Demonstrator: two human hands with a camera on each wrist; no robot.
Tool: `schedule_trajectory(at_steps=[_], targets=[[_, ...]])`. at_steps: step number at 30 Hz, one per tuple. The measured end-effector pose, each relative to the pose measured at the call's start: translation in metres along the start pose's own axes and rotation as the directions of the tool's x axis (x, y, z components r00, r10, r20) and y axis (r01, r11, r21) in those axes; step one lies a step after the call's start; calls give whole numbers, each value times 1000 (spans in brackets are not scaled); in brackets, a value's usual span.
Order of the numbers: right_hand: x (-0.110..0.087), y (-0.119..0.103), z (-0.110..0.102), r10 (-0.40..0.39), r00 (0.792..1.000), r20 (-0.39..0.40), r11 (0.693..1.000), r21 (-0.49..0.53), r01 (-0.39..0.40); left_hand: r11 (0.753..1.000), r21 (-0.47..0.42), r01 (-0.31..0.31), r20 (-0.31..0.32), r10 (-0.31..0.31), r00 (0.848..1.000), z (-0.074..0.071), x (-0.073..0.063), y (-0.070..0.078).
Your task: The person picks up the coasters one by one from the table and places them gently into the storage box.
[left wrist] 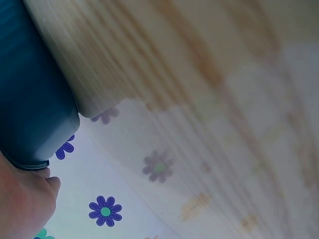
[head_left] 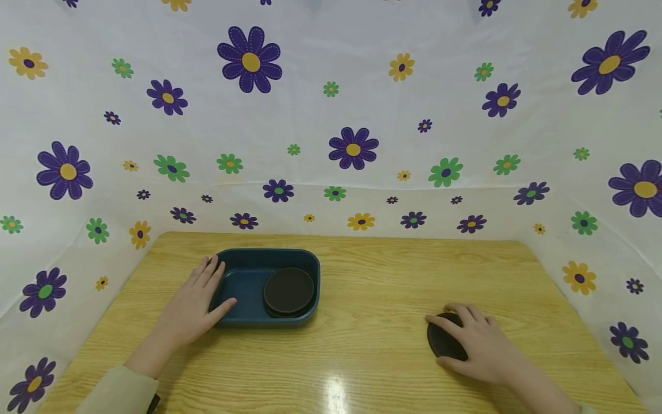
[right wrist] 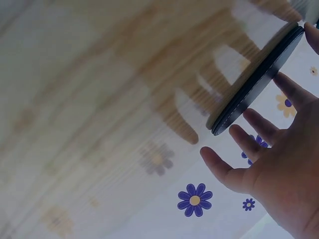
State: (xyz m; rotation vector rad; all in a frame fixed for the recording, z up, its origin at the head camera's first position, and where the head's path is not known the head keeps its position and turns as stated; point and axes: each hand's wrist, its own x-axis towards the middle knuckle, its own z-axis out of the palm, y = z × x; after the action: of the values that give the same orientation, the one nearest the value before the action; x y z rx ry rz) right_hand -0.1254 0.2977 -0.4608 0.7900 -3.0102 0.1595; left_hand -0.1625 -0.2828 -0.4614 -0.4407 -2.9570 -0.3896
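Observation:
A dark blue rectangular tray (head_left: 243, 287) with rounded corners sits on the table, left of centre. Round black coasters (head_left: 288, 290) lie stacked in its right part. My left hand (head_left: 191, 305) rests on the tray's left end, fingers fairly straight along the rim and thumb over the near-left corner. The left wrist view shows only part of that hand beside the tray's outer wall (left wrist: 37, 94). At the right, my right hand (head_left: 481, 345) holds another black coaster (head_left: 446, 339) by its edge, between thumb and index finger. Its stitched rim (right wrist: 254, 89) shows close to the tabletop.
The glossy wooden table (head_left: 372, 287) reflects the hands and light. White cloth (head_left: 331, 115) printed with purple, green and yellow flowers hangs behind the table and along both sides. A wide stretch of tabletop separates the tray from the coaster at the right.

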Motion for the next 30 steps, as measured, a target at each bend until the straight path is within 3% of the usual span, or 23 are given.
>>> schedule_trajectory(at_steps=[30], targets=[[11,0,-4,1,1000,24,1000,15,-2,1000,5,-2,10,2,1000,-2,0,0]])
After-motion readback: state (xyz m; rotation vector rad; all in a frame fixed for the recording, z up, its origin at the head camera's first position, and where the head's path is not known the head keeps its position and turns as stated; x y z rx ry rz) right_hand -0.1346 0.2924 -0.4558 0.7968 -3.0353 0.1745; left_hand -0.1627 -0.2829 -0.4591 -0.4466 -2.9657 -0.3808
